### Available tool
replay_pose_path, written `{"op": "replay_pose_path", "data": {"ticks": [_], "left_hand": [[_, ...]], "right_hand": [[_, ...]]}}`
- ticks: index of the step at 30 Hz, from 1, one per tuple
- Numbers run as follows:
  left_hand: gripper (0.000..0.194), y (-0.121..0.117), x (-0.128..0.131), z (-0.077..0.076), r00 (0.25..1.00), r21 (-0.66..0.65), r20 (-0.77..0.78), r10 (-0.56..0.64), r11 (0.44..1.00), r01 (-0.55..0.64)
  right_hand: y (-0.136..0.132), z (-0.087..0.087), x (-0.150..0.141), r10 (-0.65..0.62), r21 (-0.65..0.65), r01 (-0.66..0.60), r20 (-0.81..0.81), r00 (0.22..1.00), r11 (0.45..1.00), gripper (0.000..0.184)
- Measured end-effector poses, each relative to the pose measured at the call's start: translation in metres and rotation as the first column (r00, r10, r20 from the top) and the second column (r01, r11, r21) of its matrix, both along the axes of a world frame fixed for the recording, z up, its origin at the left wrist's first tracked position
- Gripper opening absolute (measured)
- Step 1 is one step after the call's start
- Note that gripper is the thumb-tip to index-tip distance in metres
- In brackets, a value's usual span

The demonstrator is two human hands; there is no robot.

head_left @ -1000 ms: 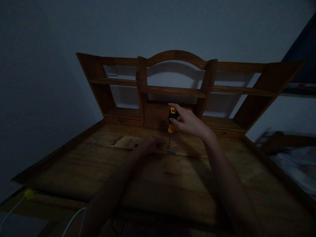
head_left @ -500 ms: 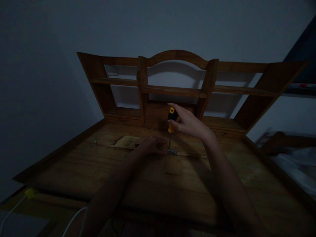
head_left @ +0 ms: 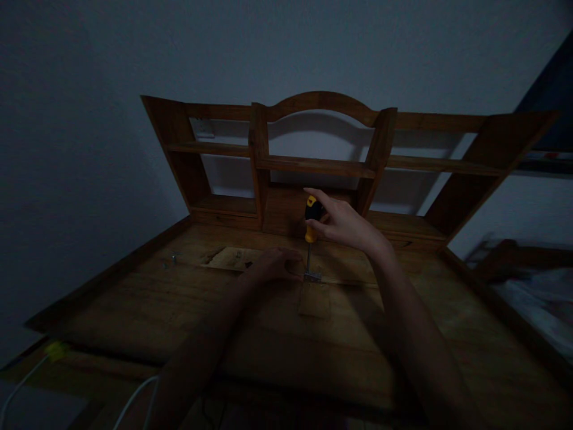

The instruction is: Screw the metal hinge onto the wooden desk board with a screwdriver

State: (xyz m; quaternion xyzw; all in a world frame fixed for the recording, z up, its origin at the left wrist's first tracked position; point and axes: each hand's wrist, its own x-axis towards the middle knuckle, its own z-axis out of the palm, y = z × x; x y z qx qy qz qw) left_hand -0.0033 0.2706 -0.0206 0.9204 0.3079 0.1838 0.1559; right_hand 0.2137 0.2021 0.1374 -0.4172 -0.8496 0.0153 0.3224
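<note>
My right hand (head_left: pixel 335 218) is closed around the black and yellow handle of a screwdriver (head_left: pixel 311 222), which stands nearly upright. Its shaft runs down to a small metal bracket (head_left: pixel 313 277), perhaps a hinge, at the near edge of a long wooden strip (head_left: pixel 224 258). Lying across that strip, my left hand (head_left: pixel 275 264) grips it just left of the bracket, with thumb and forefinger curved around it. Dim light hides exactly what the fingertips touch. A small square wood piece (head_left: pixel 314 300) lies right in front of the bracket.
Several small metal parts (head_left: pixel 173 258) sit on the left of the wooden desktop (head_left: pixel 147 298). Behind rises a wooden shelf unit (head_left: pixel 313 162) against the wall. A white cable (head_left: pixel 134 397) and a yellow object (head_left: pixel 56 351) are at the front left.
Almost nothing differs. The screwdriver and both hands keep their places; the view has shifted very slightly.
</note>
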Motion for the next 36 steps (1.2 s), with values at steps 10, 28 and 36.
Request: {"op": "replay_pose_path", "data": {"ticks": [10,28,36], "left_hand": [[0.063,-0.001,0.0,0.0,1.0,-0.002,0.014,-0.002,1.0,0.002],[0.065,-0.001,0.0,-0.001,1.0,0.0,-0.008,0.025,1.0,-0.025],[0.065,-0.001,0.0,-0.001,1.0,0.016,0.01,0.017,1.0,-0.017]], "right_hand": [[0.001,0.002,0.008,-0.016,-0.065,0.016,-0.003,1.0,0.998,0.071],[0.01,0.004,0.023,0.112,-0.157,-0.133,-0.136,0.984,0.979,0.057],[0.009,0.006,0.022,0.101,-0.142,-0.122,-0.15,0.983,0.982,0.05]]}}
